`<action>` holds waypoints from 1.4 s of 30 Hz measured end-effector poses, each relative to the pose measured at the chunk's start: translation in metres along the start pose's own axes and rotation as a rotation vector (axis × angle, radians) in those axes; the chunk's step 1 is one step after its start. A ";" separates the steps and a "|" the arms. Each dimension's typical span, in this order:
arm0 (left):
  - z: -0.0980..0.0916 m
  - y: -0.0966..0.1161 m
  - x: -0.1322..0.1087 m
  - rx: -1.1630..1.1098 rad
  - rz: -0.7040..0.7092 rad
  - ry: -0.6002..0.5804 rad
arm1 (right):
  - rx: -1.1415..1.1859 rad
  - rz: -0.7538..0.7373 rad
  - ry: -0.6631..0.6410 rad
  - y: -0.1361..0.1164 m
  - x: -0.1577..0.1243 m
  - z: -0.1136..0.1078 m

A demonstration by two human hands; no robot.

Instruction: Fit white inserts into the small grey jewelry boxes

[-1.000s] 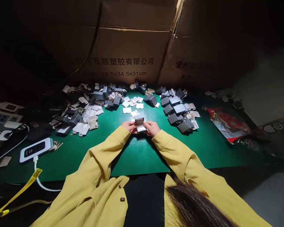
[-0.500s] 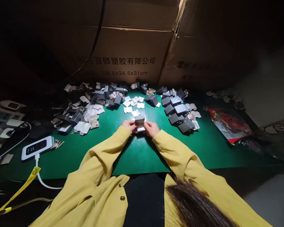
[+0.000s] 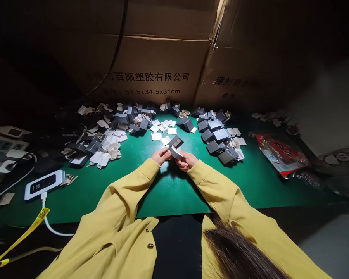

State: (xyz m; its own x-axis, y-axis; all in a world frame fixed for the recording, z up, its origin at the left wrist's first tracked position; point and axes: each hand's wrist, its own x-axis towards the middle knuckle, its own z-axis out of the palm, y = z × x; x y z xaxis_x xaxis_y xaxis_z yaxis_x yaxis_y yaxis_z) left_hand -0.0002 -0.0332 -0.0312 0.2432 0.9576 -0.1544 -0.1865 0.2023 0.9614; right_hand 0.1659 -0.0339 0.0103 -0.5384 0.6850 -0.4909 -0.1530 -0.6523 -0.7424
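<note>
A small dark grey box (image 3: 176, 142) with its lid up is held between both hands, tilted, above the middle of the green table (image 3: 168, 193). My left hand (image 3: 161, 155) pinches its left side. On the right, my right hand (image 3: 187, 160) grips the box, fingers curled beneath it. Small white card pieces (image 3: 164, 125) lie just beyond. Dark boxes (image 3: 218, 135) are heaped to the right, and another heap of dark boxes (image 3: 133, 117) mixed with white inserts (image 3: 112, 141) spreads to the left.
Large cardboard cartons (image 3: 154, 58) stand behind the table. At the left are a white device (image 3: 45, 184) with a cable plugged in and a power strip (image 3: 2, 149). A red and clear plastic packet (image 3: 282, 153) lies at the right.
Both hands have turned the box; it faced me squarely and now sits tilted, its lid leaning to the upper right. The right hand's fingers have curled further under it. The view has shifted slightly.
</note>
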 end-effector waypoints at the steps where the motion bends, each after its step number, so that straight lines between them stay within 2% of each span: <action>1: 0.001 0.001 -0.002 -0.045 -0.008 -0.001 | -0.060 -0.006 0.002 0.001 0.000 0.000; 3: 0.002 0.003 -0.004 -0.104 -0.047 0.032 | -0.237 -0.081 0.067 0.002 -0.001 -0.001; 4: 0.003 0.004 -0.005 -0.123 -0.068 0.049 | -0.348 -0.167 0.143 0.002 -0.002 -0.002; 7: 0.004 0.007 -0.005 -0.164 -0.088 0.087 | -0.652 -0.525 0.438 0.002 -0.004 -0.005; 8: 0.004 0.007 -0.005 -0.172 -0.085 0.097 | -0.709 -0.621 0.500 0.002 -0.004 -0.007; 10: 0.004 0.006 -0.003 -0.173 -0.078 0.118 | -0.752 -0.731 0.526 0.002 -0.004 -0.009; 13: 0.004 0.003 -0.002 -0.135 -0.073 0.131 | -0.732 -0.798 0.488 0.004 -0.001 -0.011; 15: 0.005 0.000 -0.002 -0.106 -0.060 0.132 | -0.700 -0.787 0.477 0.004 0.001 -0.012; 21: 0.005 0.000 -0.004 -0.007 0.007 0.122 | -0.595 -0.625 0.436 0.002 0.001 -0.014; 28: 0.008 0.003 -0.006 0.080 0.037 0.129 | -0.420 -0.457 0.300 -0.002 -0.001 -0.017; 33: 0.007 0.003 -0.005 0.094 0.011 0.140 | -0.385 -0.429 0.266 -0.002 0.000 -0.018; 38: 0.004 0.000 -0.006 0.120 -0.003 0.121 | -0.389 -0.458 0.322 0.002 0.001 -0.015; 42: 0.006 0.002 -0.009 0.158 0.015 0.100 | -0.379 -0.399 0.270 0.006 0.004 -0.016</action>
State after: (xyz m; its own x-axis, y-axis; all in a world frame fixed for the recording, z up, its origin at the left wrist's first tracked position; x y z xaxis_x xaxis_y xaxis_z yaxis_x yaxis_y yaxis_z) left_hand 0.0035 -0.0427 -0.0268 0.1445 0.9774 -0.1542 -0.0353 0.1608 0.9864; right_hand 0.1760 -0.0296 -0.0036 -0.2637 0.9431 -0.2026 0.0321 -0.2013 -0.9790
